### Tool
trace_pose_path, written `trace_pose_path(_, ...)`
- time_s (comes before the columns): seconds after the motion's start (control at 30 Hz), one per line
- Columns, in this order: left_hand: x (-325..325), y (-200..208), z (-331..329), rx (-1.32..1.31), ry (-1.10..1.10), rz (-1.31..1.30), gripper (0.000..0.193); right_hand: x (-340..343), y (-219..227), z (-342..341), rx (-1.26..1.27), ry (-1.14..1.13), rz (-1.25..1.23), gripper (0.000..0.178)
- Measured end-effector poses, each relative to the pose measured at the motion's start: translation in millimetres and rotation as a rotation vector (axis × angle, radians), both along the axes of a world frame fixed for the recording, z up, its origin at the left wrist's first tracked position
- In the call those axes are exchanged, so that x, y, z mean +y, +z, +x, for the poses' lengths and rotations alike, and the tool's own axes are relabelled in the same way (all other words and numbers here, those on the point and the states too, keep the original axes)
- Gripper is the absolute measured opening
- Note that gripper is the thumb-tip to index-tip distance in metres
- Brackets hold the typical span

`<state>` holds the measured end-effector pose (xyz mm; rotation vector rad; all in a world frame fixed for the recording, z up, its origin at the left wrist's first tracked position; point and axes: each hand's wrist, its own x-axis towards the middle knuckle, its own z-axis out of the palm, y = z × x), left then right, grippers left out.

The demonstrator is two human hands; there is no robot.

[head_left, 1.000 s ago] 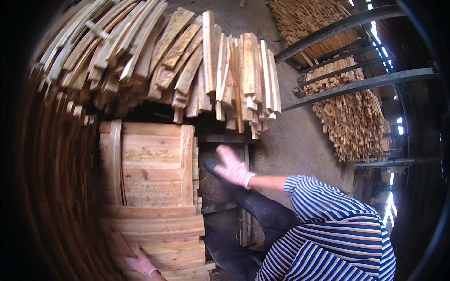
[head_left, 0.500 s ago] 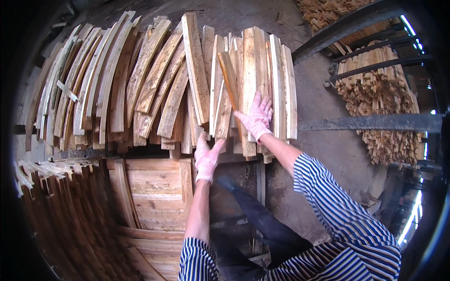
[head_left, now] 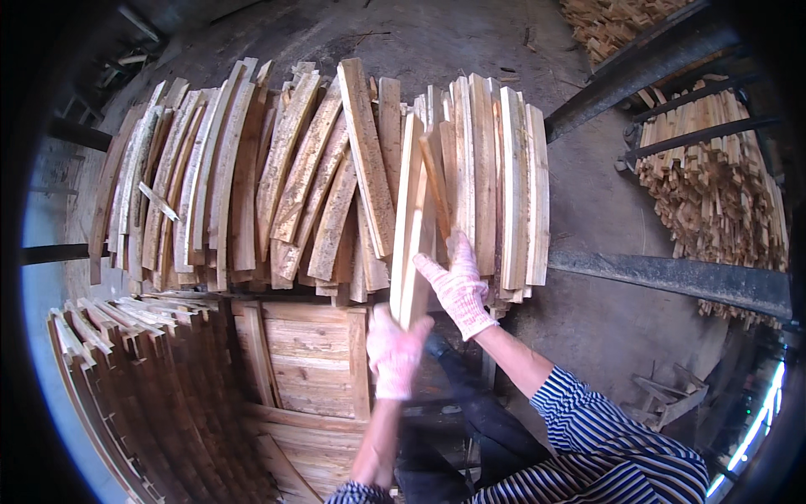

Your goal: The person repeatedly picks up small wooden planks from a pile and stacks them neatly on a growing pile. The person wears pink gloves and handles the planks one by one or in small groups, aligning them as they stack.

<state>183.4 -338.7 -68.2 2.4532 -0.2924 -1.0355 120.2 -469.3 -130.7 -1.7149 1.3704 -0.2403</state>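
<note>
A pale wooden slat (head_left: pixel 411 218) stands out from a long stack of rough wooden slats (head_left: pixel 319 176) laid side by side. My left hand (head_left: pixel 393 353), in a pink-white knitted glove, grips the near end of that slat from below. My right hand (head_left: pixel 457 290), gloved the same way, presses against the slat's right side and the neighbouring boards. Both forearms rise from the lower edge; the right one wears a blue-and-white striped sleeve.
A wooden pallet-like panel (head_left: pixel 311 361) lies under the stack. More slats (head_left: pixel 143 370) fan out at lower left. A dark steel beam (head_left: pixel 672 277) runs at right, with a heap of small wood sticks (head_left: pixel 714 168) behind it on a concrete floor.
Both hands have risen from low by the panel to the slat stack. The left hand now grips the end of one pale slat, with the right hand beside it.
</note>
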Motion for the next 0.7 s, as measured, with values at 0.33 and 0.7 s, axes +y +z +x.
trace_pose_path(0.33,60,50,-75,0.204,-0.026,-0.098,0.072,46,-10,-41,-0.426,-0.085,0.926,0.086)
trace_pose_path(0.7,-130,-186,137,-0.287,0.153,0.131,0.094,15,36,-105,-0.590,0.049,1.153,0.098)
